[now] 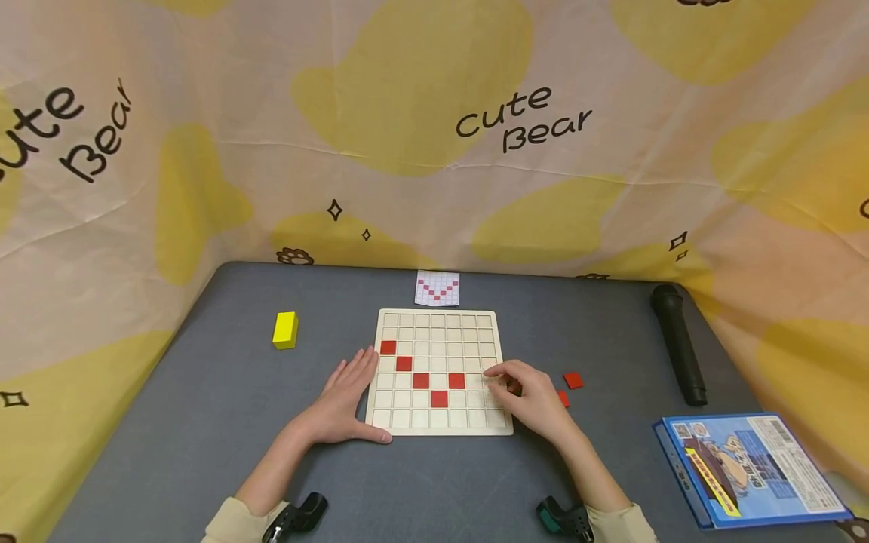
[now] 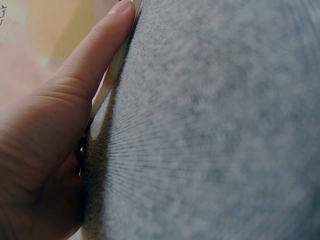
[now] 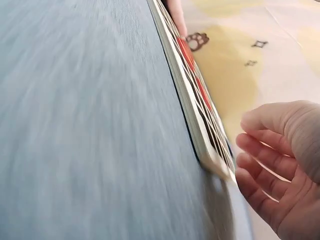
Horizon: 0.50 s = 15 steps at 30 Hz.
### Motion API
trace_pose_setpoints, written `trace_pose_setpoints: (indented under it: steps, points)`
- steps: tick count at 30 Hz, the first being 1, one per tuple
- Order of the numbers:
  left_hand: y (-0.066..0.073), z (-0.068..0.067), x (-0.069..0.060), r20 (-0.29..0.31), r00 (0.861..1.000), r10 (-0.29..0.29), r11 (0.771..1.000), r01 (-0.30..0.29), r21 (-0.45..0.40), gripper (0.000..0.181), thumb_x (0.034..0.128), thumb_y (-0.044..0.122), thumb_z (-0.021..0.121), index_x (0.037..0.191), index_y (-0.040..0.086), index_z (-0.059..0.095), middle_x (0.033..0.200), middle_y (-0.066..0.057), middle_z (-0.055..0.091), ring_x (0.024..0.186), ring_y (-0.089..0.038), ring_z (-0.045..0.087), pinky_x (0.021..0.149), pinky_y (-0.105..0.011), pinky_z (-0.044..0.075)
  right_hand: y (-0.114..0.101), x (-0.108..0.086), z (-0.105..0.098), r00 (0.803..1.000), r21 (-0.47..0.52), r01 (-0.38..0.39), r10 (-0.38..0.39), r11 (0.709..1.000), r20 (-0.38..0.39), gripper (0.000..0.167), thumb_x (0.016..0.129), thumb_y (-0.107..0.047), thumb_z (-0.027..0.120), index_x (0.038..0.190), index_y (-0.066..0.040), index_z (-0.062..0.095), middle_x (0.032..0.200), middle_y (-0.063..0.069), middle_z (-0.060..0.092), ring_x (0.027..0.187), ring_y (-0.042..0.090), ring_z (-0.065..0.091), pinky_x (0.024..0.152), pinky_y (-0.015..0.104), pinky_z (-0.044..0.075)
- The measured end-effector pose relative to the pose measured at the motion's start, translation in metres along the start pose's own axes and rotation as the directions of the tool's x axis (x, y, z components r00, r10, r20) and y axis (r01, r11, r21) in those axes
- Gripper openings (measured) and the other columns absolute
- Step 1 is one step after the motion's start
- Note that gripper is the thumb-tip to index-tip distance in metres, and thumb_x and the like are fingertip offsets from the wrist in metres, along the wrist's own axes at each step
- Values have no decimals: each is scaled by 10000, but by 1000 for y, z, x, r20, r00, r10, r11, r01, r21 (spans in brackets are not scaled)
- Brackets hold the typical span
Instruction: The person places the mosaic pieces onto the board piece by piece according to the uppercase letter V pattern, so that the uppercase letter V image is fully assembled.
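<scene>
A cream square grid board (image 1: pixel 469 423) lies flat on the table. Several red square tiles (image 1: pixel 439 399) sit in its cells, running diagonally down from the left with one stepping back up. My left hand (image 1: pixel 339 407) rests along the board's left side, fingers straight, its thumb at the near left corner; in the left wrist view the thumb (image 2: pixel 100 50) lies along the board's edge. Over the right columns hovers my right hand (image 1: pixel 532 396), fingers loosely bent. The right wrist view shows nothing between its fingers. Two loose red tiles (image 1: pixel 573 380) lie right of it, one partly hidden.
Behind the board is a small pattern card (image 1: pixel 437 288) with a V of red squares. A yellow block (image 1: pixel 285 330) stands at left. To the right lie a black microphone (image 1: pixel 679 343) and a blue box (image 1: pixel 753 467). A printed cloth (image 1: pixel 421 90) hangs behind the table.
</scene>
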<state>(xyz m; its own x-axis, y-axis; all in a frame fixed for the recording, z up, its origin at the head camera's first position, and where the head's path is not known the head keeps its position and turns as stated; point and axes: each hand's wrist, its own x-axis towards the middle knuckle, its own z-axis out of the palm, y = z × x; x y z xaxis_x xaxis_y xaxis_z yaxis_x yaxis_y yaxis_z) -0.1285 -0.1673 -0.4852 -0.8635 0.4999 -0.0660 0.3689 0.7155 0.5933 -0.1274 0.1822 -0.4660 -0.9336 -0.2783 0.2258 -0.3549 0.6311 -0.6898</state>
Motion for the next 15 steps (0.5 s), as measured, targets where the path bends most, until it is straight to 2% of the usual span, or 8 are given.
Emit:
trace_pose_setpoints:
  steps: [3, 9, 15]
  points:
    - [0, 0, 0, 4, 1000, -2, 1000, 2, -1, 1316, 652, 654, 799, 1548, -14, 104, 1622, -167, 49, 1486, -325, 10, 1150, -530, 1, 7, -10, -13, 999, -59, -29, 28, 998, -29, 187, 846, -95, 751, 1023, -154, 737, 923, -76, 644, 763, 117, 545, 671, 267, 474]
    - [1, 0, 0, 4, 1000, -1, 1000, 1, -7, 1314, 654, 656, 796, 1547, -17, 106, 1622, -166, 48, 1485, -330, 12, 1149, -531, 3, 19, -31, -40, 994, -180, -81, 67, 980, -81, 240, 831, 10, 683, 1022, -128, 732, 1023, 14, 685, 844, 198, 552, 732, 389, 453]
    - [1, 0, 0, -5, 1000, 2, 1000, -2, -4, 1322, 645, 642, 811, 1545, -20, 105, 1620, -169, 47, 1485, -331, 13, 1149, -533, 4, 27, -44, -57, 990, -219, -137, 128, 966, -56, 300, 798, 60, 656, 1037, -107, 728, 1058, 52, 679, 884, 241, 541, 743, 418, 441]
